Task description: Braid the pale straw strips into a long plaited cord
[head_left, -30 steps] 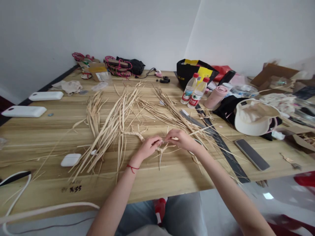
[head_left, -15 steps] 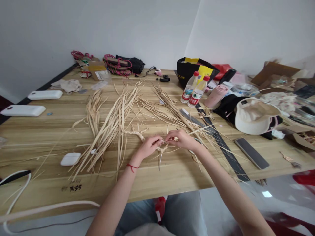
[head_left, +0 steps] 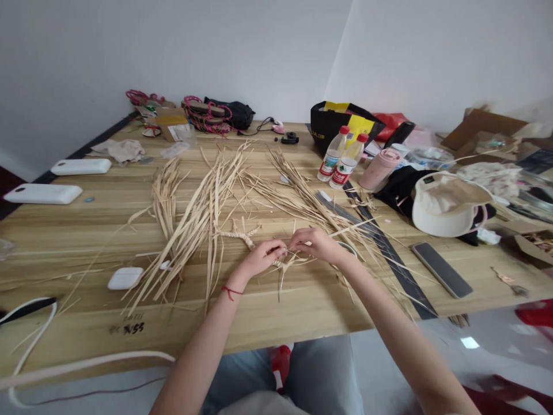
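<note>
My left hand (head_left: 262, 257) is closed on a wrapped, rope-like length of dry straw (head_left: 242, 236), which runs out to its upper left and shows again below the fingers. Close beside it, my right hand (head_left: 314, 244) pinches a thin straw strand (head_left: 294, 252) between thumb and fingers. The fingertips of both hands nearly meet, and the exact grip there is too small to make out. Below them a thin, dark, pointed strip (head_left: 280, 285) hangs over the wooden table (head_left: 302, 317). Loose straw ends stick out under my right hand.
Bundles of long straw strips (head_left: 203, 207) and more straw (head_left: 311, 196) lie beyond my hands. Two water bottles (head_left: 345, 164), a pink cup (head_left: 380, 169), a white cap (head_left: 447, 204) and a phone (head_left: 441, 270) are on the right. A white case (head_left: 125, 278) lies left.
Both hands stay almost in place, with small finger movements at the strand. The view has shifted very slightly; the straw bundles lie as before.
</note>
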A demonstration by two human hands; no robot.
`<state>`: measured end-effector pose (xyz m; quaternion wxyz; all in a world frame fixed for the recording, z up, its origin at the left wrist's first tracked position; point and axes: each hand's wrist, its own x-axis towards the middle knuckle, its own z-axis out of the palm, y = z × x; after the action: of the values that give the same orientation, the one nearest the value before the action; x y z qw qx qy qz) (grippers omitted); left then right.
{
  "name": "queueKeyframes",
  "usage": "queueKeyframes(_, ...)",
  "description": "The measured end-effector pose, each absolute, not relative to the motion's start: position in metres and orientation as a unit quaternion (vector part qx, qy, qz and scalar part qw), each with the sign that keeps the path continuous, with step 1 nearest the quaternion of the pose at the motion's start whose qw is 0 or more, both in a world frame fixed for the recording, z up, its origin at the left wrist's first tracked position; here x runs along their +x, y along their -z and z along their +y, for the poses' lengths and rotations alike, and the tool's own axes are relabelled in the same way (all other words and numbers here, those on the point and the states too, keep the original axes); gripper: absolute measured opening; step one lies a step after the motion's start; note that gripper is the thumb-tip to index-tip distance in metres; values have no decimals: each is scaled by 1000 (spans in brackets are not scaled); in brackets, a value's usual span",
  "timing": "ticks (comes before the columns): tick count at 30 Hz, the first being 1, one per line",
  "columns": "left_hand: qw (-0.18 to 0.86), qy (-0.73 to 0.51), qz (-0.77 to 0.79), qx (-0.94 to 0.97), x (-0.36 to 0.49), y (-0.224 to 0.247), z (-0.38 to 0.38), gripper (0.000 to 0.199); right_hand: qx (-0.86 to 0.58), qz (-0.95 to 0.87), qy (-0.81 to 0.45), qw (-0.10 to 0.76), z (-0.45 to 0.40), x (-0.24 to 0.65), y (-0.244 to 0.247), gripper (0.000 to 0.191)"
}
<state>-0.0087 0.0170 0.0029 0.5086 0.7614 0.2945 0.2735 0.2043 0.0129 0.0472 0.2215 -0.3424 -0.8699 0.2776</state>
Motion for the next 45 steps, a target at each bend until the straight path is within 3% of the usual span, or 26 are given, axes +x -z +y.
queueKeyframes(22,534,-269,281,750,-9,0,18,23,-351,-878,-256,199,8,200,-53,14)
queueKeyframes(38,521,-247,287,765,-10,5,19,23,-386,-838,-295,249,1,197,-41,13)
queueKeyframes(45,505,-262,303,764,-8,5,18,26,-433,-823,-247,273,-3,192,-33,9)
